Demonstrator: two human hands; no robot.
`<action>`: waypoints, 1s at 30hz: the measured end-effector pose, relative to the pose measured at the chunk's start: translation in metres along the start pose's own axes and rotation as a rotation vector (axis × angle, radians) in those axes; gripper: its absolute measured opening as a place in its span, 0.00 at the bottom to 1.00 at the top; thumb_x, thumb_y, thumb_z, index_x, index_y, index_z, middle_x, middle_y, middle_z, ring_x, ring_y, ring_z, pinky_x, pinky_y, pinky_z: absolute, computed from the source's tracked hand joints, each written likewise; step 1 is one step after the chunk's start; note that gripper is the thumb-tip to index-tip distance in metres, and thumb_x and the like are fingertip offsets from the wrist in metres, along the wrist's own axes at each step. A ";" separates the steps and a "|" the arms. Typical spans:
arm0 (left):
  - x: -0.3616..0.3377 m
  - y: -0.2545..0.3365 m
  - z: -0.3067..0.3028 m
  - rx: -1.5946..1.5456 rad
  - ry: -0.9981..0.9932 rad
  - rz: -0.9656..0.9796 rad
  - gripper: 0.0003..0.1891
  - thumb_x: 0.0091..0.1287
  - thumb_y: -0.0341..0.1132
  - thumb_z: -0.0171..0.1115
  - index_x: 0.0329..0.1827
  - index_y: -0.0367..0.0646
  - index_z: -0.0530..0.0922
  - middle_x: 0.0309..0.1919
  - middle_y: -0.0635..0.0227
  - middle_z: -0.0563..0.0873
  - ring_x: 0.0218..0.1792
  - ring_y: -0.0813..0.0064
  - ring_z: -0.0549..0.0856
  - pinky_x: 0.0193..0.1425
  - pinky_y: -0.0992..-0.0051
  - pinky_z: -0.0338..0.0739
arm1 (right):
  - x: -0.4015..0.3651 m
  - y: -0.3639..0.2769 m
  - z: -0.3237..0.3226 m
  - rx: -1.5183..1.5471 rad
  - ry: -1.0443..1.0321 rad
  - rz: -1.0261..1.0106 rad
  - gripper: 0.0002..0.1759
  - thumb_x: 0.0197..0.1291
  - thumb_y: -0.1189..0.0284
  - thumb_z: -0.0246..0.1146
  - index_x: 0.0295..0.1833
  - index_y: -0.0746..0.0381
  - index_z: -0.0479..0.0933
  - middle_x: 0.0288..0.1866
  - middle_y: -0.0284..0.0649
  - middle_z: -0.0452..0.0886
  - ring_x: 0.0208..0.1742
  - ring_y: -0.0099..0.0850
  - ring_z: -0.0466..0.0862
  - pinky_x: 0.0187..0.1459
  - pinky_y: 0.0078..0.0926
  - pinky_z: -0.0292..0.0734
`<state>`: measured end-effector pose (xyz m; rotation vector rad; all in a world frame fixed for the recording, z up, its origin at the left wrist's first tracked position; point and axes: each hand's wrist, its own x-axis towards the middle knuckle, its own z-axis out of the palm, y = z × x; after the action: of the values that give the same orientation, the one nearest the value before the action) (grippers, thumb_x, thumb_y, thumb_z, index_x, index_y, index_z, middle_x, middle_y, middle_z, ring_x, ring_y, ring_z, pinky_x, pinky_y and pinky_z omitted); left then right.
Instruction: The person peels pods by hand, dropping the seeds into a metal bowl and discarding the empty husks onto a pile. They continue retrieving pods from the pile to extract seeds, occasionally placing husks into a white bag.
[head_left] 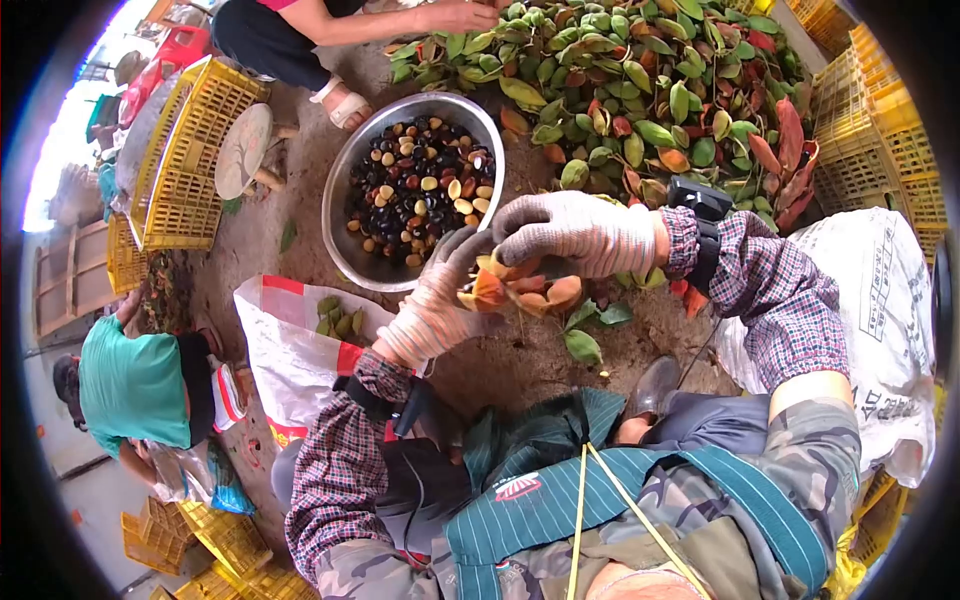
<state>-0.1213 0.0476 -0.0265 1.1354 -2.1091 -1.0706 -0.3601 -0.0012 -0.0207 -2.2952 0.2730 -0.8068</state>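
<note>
My left hand, in a striped glove with dark grey fingertips, is closed around one side of a cluster of orange-red seed pods. From above, my right hand, gloved the same way, pinches the same cluster with bent fingers; its fingertips hide part of the pods. Just beyond both hands stands a round metal basin holding many black, brown and cream seeds. A large heap of green and reddish pods lies on the ground ahead and to the right.
A white and red sack with some green pods lies at left; another white sack is at right. Yellow crates and a round stool stand left, more crates right. One person crouches ahead; another is left.
</note>
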 end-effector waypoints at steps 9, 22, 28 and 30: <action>0.008 0.025 -0.012 0.292 0.335 0.047 0.21 0.53 0.24 0.69 0.51 0.42 0.74 0.42 0.62 0.81 0.42 0.67 0.83 0.48 0.69 0.77 | 0.024 -0.006 -0.018 0.751 0.096 0.557 0.39 0.63 0.67 0.61 0.75 0.53 0.49 0.55 0.39 0.72 0.56 0.30 0.75 0.56 0.26 0.71; 0.012 0.022 -0.043 -0.578 0.096 -0.453 0.19 0.66 0.35 0.63 0.56 0.41 0.68 0.43 0.72 0.79 0.44 0.82 0.77 0.49 0.78 0.73 | 0.066 0.018 0.023 0.861 0.282 0.769 0.31 0.64 0.61 0.62 0.69 0.59 0.61 0.59 0.48 0.73 0.58 0.36 0.75 0.54 0.35 0.74; 0.012 -0.002 -0.035 -0.735 0.166 -0.348 0.19 0.71 0.46 0.57 0.56 0.40 0.72 0.46 0.72 0.79 0.47 0.82 0.78 0.54 0.78 0.72 | 0.082 -0.006 0.022 0.844 0.276 0.831 0.26 0.65 0.62 0.60 0.67 0.53 0.65 0.58 0.42 0.76 0.57 0.34 0.76 0.55 0.34 0.74; 0.008 -0.026 -0.026 -0.336 0.229 -0.149 0.18 0.73 0.47 0.54 0.55 0.42 0.75 0.45 0.72 0.80 0.46 0.81 0.79 0.53 0.78 0.73 | 0.079 0.004 0.037 0.827 0.319 0.789 0.23 0.67 0.63 0.58 0.66 0.50 0.66 0.57 0.42 0.77 0.57 0.35 0.77 0.57 0.33 0.73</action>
<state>-0.0947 0.0218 -0.0326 1.1959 -1.6178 -1.2415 -0.2753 -0.0161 -0.0074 -1.1317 0.7614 -0.6712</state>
